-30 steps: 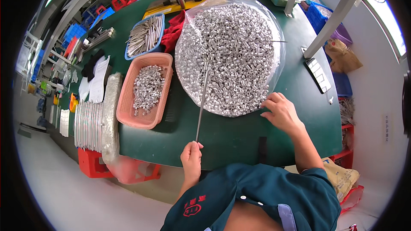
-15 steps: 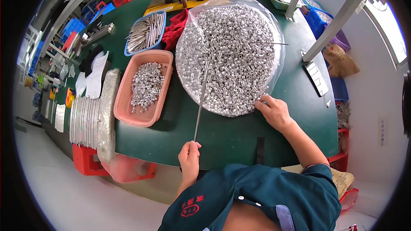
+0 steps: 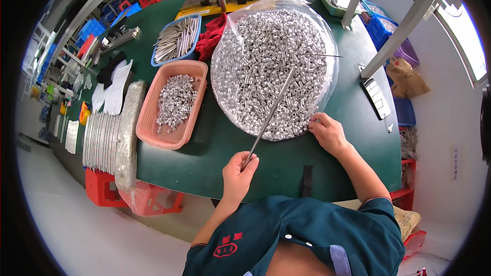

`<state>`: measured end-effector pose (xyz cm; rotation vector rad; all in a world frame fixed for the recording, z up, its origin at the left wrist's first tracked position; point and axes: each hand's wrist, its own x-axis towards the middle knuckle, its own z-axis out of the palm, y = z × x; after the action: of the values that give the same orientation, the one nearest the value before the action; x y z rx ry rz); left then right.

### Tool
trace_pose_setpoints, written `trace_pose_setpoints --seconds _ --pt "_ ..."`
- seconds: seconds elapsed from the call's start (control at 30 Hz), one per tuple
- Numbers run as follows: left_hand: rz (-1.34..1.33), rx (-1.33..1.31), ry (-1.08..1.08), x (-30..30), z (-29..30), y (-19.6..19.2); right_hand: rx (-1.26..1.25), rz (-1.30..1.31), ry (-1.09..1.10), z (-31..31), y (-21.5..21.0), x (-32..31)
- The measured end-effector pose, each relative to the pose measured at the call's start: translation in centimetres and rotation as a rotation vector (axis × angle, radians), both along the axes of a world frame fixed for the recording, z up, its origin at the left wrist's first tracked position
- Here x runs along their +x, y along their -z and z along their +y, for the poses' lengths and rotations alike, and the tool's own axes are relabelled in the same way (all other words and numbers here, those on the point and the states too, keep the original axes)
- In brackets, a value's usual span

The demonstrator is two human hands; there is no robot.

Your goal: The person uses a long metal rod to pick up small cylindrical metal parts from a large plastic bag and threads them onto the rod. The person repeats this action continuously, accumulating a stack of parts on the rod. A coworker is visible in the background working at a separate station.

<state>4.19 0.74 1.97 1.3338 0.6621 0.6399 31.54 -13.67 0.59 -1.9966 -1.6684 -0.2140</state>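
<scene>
Right now the green bench (image 3: 332, 174) carries a big round heap of small metal sleeves (image 3: 271, 66) on clear plastic, with a pink basket (image 3: 153, 128) of more sleeves beside it. My left hand (image 3: 238, 174) is closed on the near end of a thin rod (image 3: 271, 112) slanting over the heap; my right hand (image 3: 327, 133), fingers curled, picks at the heap's near edge. I judge I'm threading sleeves; next, bring one to the rod.

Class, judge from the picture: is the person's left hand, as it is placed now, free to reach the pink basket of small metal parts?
Probably yes. The left hand holds a thin metal rod, but only bare green table lies between it and the pink basket.
</scene>
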Motion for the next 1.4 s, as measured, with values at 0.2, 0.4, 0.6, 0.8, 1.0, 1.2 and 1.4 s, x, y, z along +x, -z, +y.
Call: trace_pose_setpoints --seconds 0.2,0.4,0.6,0.8,1.0,1.2,1.4 --pt "0.063 0.128 0.031 3.1 1.7 -1.3 -0.026 -0.030 -0.052 -0.3 -1.5 0.3" --pt "0.116 0.176 0.031 4.5 3.6 0.7 -0.053 0.053 -0.094 0.9 -4.6 1.7" --pt "0.233 0.386 -0.058 4.3 4.5 0.6 -0.211 0.058 0.008 2.1 -7.7 3.5" --pt "0.218 0.381 -0.041 4.3 4.8 0.5 -0.268 -0.083 0.029 -0.8 -5.4 2.8" --pt "0.179 0.422 -0.014 4.6 4.8 1.5 -0.066 -0.095 0.047 -0.2 -2.4 2.7" --pt "0.222 0.333 0.006 4.5 5.1 1.7 -0.061 -0.127 0.031 0.4 -1.6 4.0" --pt "0.137 0.223 -0.018 4.4 5.4 2.6 -0.017 -0.029 -0.018 0.9 -3.9 4.3"
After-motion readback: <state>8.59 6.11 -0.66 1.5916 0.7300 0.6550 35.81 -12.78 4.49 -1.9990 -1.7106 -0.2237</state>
